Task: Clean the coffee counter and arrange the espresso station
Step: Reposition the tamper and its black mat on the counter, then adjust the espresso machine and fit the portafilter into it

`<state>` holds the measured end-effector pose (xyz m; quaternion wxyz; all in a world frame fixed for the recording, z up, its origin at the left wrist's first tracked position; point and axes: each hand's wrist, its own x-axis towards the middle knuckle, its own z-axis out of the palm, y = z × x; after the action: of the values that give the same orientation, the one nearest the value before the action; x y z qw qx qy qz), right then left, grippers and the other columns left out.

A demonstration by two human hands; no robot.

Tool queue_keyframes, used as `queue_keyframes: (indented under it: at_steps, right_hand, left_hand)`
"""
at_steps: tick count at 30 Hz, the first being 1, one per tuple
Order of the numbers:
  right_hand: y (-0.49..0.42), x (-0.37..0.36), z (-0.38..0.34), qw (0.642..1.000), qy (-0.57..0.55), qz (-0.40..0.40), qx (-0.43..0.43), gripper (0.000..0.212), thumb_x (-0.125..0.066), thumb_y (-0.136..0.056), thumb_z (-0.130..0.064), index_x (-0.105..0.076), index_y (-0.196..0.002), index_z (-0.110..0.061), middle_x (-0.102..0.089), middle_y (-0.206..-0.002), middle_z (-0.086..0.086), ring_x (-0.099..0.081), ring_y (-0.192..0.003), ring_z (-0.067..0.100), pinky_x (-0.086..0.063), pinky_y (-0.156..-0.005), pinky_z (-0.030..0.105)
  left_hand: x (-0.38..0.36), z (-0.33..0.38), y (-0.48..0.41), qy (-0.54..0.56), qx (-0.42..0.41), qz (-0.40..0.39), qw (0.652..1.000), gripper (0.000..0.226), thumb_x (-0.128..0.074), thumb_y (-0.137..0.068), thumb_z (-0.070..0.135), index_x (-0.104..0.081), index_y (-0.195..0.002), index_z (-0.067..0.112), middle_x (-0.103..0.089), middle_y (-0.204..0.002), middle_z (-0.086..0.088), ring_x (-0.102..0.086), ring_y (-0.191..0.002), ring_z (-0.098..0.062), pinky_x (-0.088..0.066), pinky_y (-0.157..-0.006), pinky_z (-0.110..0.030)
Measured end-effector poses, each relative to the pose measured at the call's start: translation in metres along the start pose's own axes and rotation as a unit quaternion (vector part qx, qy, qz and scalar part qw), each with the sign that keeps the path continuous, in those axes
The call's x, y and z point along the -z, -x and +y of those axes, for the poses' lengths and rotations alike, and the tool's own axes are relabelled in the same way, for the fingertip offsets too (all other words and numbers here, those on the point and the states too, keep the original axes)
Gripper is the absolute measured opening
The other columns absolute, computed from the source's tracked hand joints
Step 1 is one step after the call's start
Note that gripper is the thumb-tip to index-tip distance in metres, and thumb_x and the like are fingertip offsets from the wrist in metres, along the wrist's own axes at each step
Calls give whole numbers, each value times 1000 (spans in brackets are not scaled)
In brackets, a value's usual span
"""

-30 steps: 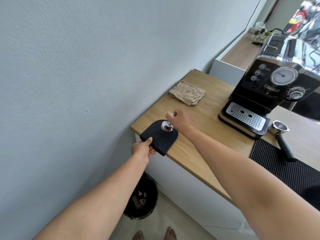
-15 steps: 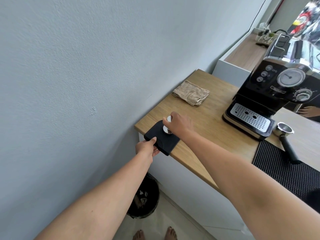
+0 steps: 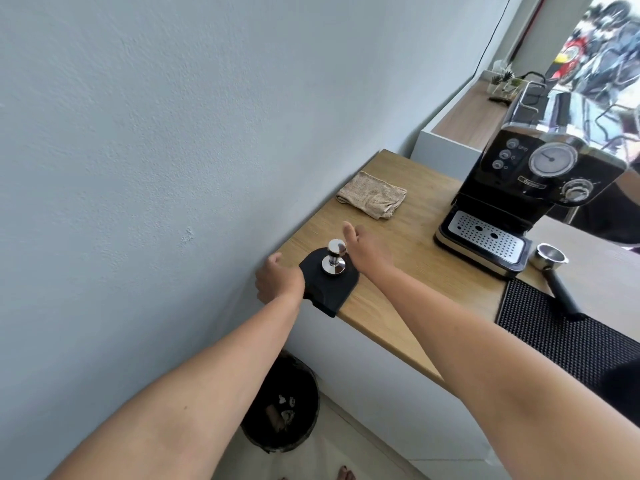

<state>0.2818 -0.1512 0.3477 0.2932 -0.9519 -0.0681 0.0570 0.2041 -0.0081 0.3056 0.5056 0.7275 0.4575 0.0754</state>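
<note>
A light wooden counter [image 3: 415, 237] meets a grey wall [image 3: 173, 133]. At its near corner a black rubber tamping mat [image 3: 329, 289] overhangs the edge, with a shiny steel tamper [image 3: 334, 259] upright on it. The left hand [image 3: 278, 282] curls at the mat's left edge; whether it grips is unclear. The right hand [image 3: 363, 247] hangs open just beside the tamper. Beyond lies a folded beige cloth [image 3: 372, 199].

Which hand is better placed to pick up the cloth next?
Right, probably: the right hand is open past the tamper, nearer the cloth; the left hand is at the mat.
</note>
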Motion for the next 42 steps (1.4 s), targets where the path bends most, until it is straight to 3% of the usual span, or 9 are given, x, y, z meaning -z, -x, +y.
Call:
queue_keyframes:
  at_steps: [4, 8, 14, 20, 22, 28, 36, 39, 42]
  right_hand:
    - [1, 18, 20, 999, 0, 28, -44, 46, -29, -102, -46, -56, -81, -16, -61, -79, 5, -60, -79, 29, -39, -62, 37]
    - [9, 42, 39, 995, 13, 45, -92, 33, -35, -100, -34, -59, -90, -13, -60, -79, 4, -55, -70, 23, -33, -52, 29]
    - [32, 75, 74, 982, 15, 110, -156, 24, -41, -97, -28, -62, -99, -15, -63, -91, 3, -58, -86, 26, -44, -73, 34]
    - [55, 99, 122, 967, 5, 161, -196, 25, -44, -91, -23, -67, -83, -17, -68, -83, 2, -63, -83, 30, -49, -68, 35]
    - [56, 106, 138, 958, -7, 179, -222, 22, -46, -90, -26, -68, -91, -21, -68, -98, 2, -63, -96, 30, -50, -72, 36]
    - [54, 124, 188, 928, -5, 212, -306, 67, -63, -91, -42, -35, -147, -17, -42, -145, 12, -38, -135, 31, -33, -110, 46]
    - [34, 133, 239, 931, -22, 170, -323, 103, -72, -78, -57, -17, -155, -16, -35, -156, 9, -31, -144, 30, -26, -116, 47]
    - [26, 133, 252, 934, -43, 160, -317, 106, -71, -78, -59, -15, -156, -15, -33, -158, 8, -29, -146, 28, -23, -117, 44]
    - [21, 133, 260, 935, -83, 171, -300, 96, -72, -77, -56, -26, -153, -21, -43, -152, 3, -36, -142, 26, -32, -114, 42]
  left_hand:
    - [8, 36, -3, -28, -110, -53, 992, 38, -45, -85, 17, -61, -115, 33, -60, -125, 3, -60, -110, -21, -48, -98, -43]
    - [6, 73, 5, -55, -207, -126, 969, 35, -42, -88, 17, -62, -113, 31, -62, -121, 7, -60, -107, -17, -49, -93, -35]
    - [-25, 114, 31, -118, -308, -215, 919, 23, -47, -90, 19, -62, -99, 34, -67, -102, 8, -65, -88, -17, -55, -82, -33]
    - [-76, 121, 58, -168, -350, -289, 875, 26, -61, -89, 27, -64, -115, 28, -66, -117, 3, -63, -102, -19, -50, -88, -30]
    - [-96, 121, 63, -182, -344, -320, 864, 37, -65, -87, 33, -59, -123, 27, -61, -125, 1, -60, -107, -20, -48, -88, -31]
    - [-151, 120, 75, -226, -337, -370, 836, 80, -78, -72, 42, -44, -142, 23, -43, -148, -4, -45, -133, -26, -41, -108, -44]
    - [-213, 133, 86, -279, -360, -342, 822, 102, -82, -60, 55, -38, -144, 19, -46, -147, -7, -44, -135, -28, -43, -106, -43]
    - [-239, 138, 81, -280, -365, -329, 825, 104, -72, -39, 70, -47, -130, 25, -58, -132, -2, -54, -123, -26, -49, -96, -43]
    - [-256, 140, 77, -262, -345, -320, 842, 91, -77, -44, 64, -49, -121, 24, -62, -123, 0, -57, -118, -26, -50, -94, -43]
